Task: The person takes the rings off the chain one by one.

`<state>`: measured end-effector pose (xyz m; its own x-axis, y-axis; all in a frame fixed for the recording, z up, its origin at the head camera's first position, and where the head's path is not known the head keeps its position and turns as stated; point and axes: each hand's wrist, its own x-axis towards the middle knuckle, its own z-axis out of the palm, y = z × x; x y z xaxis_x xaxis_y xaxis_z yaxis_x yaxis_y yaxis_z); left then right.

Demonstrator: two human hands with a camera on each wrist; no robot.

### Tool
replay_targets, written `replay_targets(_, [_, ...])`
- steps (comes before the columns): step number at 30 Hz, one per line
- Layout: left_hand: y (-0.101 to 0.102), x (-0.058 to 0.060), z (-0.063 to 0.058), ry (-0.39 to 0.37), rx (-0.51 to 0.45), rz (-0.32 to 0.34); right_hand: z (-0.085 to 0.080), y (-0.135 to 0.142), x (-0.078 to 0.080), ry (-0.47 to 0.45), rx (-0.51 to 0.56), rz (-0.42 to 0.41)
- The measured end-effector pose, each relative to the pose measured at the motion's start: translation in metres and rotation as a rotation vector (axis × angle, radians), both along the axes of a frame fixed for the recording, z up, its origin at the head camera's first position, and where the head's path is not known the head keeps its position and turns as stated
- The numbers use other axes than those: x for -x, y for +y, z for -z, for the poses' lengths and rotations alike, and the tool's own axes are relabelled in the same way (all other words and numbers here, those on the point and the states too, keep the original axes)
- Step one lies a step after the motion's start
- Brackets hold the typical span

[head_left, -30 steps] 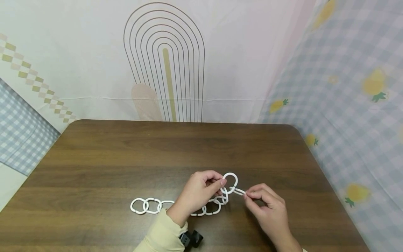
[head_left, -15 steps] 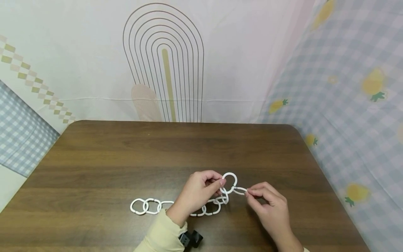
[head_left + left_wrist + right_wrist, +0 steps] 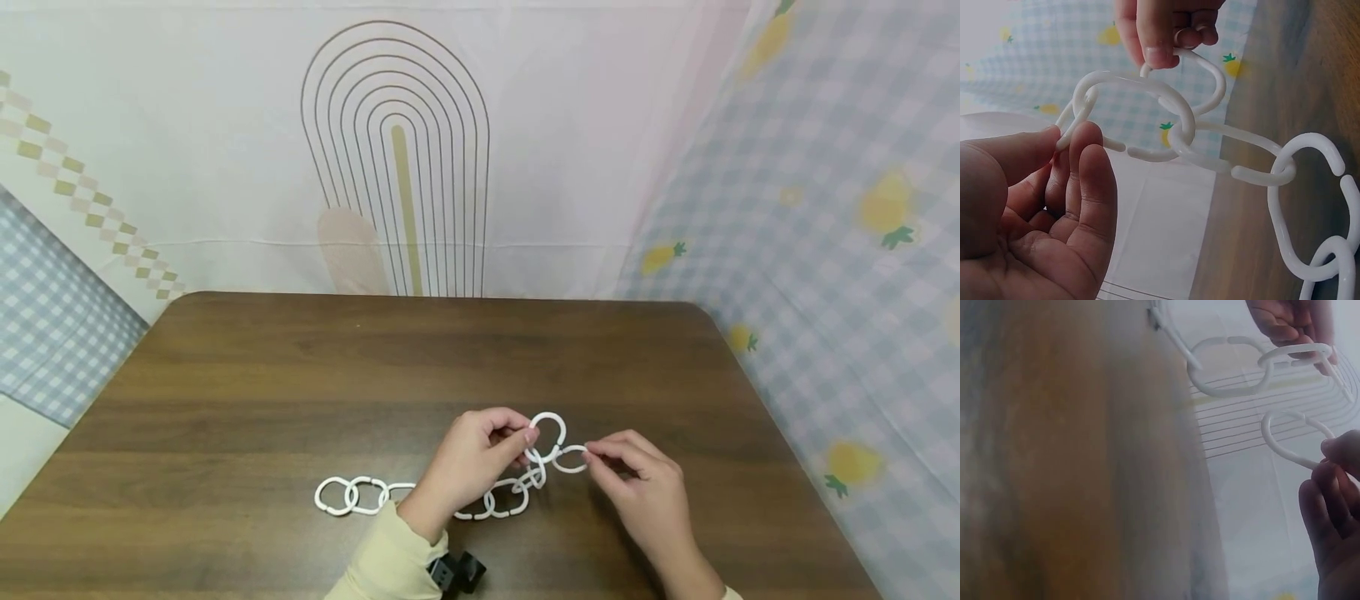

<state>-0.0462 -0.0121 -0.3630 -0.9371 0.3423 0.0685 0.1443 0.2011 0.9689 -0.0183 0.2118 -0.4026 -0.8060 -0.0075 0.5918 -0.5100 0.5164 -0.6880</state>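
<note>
A chain of white plastic C-shaped links (image 3: 335, 513) lies on the brown table, its right end lifted. My left hand (image 3: 476, 458) pinches this raised end between thumb and fingers, with one link (image 3: 548, 415) standing up above the thumb. To the right, my right hand (image 3: 641, 492) pinches another white link (image 3: 570, 471) between thumb and forefinger. In the left wrist view that link (image 3: 1219, 94) overlaps the raised chain link (image 3: 1129, 78); I cannot tell whether they are hooked. Part of the chain is hidden under my left wrist.
The wooden table (image 3: 262, 367) has rounded far corners. A pale patterned cloth (image 3: 562, 150) hangs behind it, and a blue checked cloth (image 3: 810, 333) hangs along the right side. A black wrist camera (image 3: 457, 572) sits at my left cuff.
The link in my right hand has turned from nearly edge-on to showing its round opening. My left hand and the chain stay almost still. The head view has tilted slightly upward.
</note>
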Motion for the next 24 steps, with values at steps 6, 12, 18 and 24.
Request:
replay_targets(6, [0.000,0.000,0.000,0.011,0.006,-0.002,-0.001,0.003,0.006,0.014,-0.081,0.006])
replay_targets(12, [0.000,0.000,0.001,0.012,0.002,-0.002,-0.003,0.006,0.014,0.019,-0.192,0.012])
replay_targets(18, [-0.001,0.000,0.000,0.010,-0.004,0.000,-0.004,0.008,0.022,0.035,-0.283,0.002])
replay_targets(24, [-0.002,0.001,-0.001,0.012,-0.003,-0.001,-0.004,0.009,0.029,-0.023,-0.371,0.002])
